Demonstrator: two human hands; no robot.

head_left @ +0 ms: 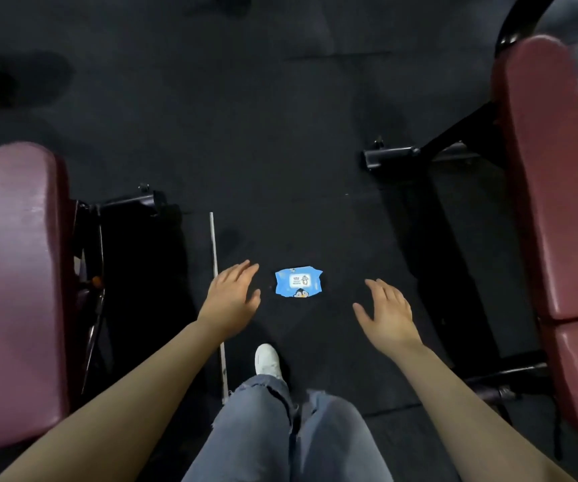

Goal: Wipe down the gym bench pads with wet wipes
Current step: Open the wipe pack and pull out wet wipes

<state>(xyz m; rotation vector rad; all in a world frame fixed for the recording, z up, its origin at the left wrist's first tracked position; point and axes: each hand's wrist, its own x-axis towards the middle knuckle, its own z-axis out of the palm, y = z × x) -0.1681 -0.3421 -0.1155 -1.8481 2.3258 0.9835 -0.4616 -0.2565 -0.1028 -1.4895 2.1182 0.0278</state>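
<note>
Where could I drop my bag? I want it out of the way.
Bare floor beyond the wipes pack, between the left bench and right bench. Crowded near the hands, shoe and thin rod.

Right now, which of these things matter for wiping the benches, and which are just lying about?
For the job:
wet wipes pack
left bench pad
right bench pad
left hand and right hand, both open

Lying about:
thin white rod on the floor

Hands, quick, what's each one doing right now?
Left hand: open, fingers straight, holding nothing, beside the wipes pack.
Right hand: open, fingers spread, holding nothing.
</note>
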